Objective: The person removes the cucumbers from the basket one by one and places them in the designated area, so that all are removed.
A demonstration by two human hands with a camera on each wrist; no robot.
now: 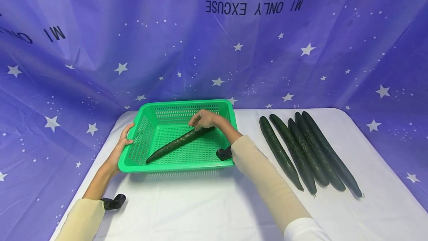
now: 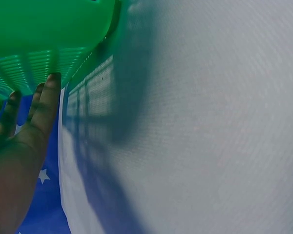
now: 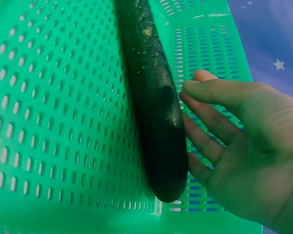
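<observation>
A green plastic basket (image 1: pixel 180 167) with slotted walls stands toward the back left of the table. Inside it, one long dark cucumber (image 1: pixel 177 144) lies diagonally across the floor. My left hand (image 1: pixel 117 150) is at the basket's left side, and in the left wrist view its straight fingers (image 2: pixel 50 100) reach up to the slotted wall. Over the cucumber's right end hovers my right hand (image 1: pixel 204 119). In the right wrist view, its loosely bent fingers (image 3: pixel 212 119) are beside the cucumber's rounded end, not wrapped round it.
Several more cucumbers (image 1: pixel 307 151) lie side by side on the right of the white-covered table (image 1: pixel 187 211). A purple star-printed cloth (image 1: pixel 200 55) hangs behind and at both sides. Each wrist carries a small black device (image 1: pixel 114 202).
</observation>
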